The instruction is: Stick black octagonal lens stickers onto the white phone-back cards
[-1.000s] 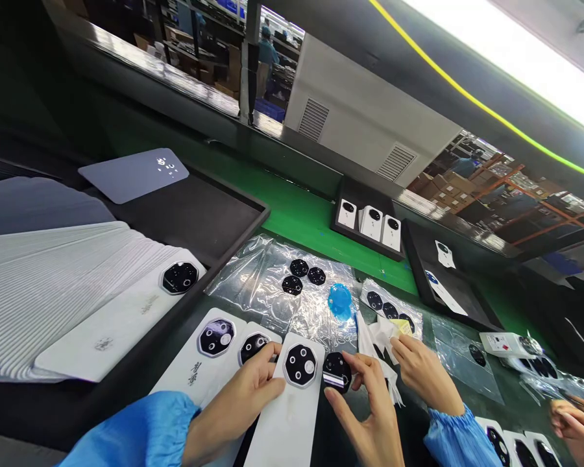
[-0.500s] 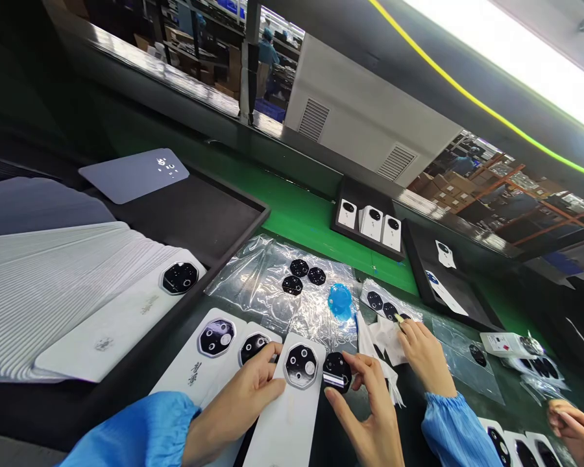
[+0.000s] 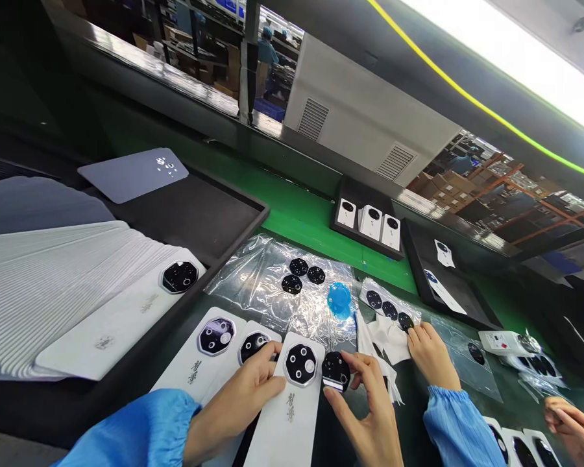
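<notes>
My left hand (image 3: 246,395) pinches the upper left edge of a white phone back cover (image 3: 294,425), thumb on its face. Set in that cover is a black octagonal camera panel (image 3: 300,364) with round holes. Just right of it my right hand (image 3: 370,408) holds a loose black octagonal lens plate (image 3: 336,371) by its edge between thumb and fingers; a white glare band crosses its lower part. Two more white covers lie to the left, one with a camera panel (image 3: 217,336) in plain sight, the other (image 3: 254,347) partly hidden by my left hand.
A fanned stack of white covers (image 3: 78,292) fills the black tray at left. Clear plastic film (image 3: 253,272) bears several black plates and a blue disc (image 3: 339,300). At right, a co-worker's hand (image 3: 431,357) rests by white wipes (image 3: 389,338). Black trays (image 3: 338,227) stand behind.
The loose plate has tilted slightly, and its glare band has dropped lower. Dark lettering now shows clearly on the held cover. The co-worker's hand has shifted slightly right and down.
</notes>
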Action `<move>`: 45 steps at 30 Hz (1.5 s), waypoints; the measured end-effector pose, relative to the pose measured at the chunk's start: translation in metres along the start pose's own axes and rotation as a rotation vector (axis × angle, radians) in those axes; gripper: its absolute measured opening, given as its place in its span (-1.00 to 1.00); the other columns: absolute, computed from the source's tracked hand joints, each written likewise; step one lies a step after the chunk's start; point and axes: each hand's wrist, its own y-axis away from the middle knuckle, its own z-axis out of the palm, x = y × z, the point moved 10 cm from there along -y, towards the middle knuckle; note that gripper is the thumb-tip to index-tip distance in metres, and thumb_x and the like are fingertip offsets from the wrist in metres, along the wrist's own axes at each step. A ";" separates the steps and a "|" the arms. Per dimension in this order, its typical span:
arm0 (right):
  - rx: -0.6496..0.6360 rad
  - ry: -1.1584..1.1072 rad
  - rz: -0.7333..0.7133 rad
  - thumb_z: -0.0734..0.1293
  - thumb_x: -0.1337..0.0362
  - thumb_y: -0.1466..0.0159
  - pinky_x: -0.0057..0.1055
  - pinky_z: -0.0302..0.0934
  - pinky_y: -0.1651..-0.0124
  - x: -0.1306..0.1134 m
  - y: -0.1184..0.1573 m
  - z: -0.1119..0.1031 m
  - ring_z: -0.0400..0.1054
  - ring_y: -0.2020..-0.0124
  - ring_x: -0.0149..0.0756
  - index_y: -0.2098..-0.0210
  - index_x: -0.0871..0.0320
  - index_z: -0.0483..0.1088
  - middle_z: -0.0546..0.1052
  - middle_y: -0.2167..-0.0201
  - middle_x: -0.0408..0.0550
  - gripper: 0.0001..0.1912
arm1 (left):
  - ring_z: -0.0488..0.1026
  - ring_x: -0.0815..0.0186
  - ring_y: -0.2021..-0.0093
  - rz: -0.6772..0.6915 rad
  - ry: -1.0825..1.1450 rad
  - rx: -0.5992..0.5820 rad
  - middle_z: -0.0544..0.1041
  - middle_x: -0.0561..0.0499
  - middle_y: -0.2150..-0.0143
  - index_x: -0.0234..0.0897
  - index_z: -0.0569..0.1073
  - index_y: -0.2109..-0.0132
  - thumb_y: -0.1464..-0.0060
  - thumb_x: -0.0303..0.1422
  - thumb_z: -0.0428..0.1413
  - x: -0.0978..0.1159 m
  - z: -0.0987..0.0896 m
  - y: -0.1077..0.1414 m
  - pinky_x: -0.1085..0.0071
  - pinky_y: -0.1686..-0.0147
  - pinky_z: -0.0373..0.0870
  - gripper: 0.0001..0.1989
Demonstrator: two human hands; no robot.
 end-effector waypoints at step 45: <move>-0.034 0.034 0.005 0.34 0.18 -0.26 -0.41 0.34 0.36 0.005 0.003 0.002 0.34 0.44 -0.33 -0.02 0.05 0.33 0.39 0.32 -0.09 -0.66 | 0.51 0.29 0.36 0.016 -0.045 0.023 0.53 0.07 0.33 -0.21 0.22 -0.02 -0.06 -0.20 0.13 -0.001 -0.005 -0.002 0.45 0.37 0.36 -0.58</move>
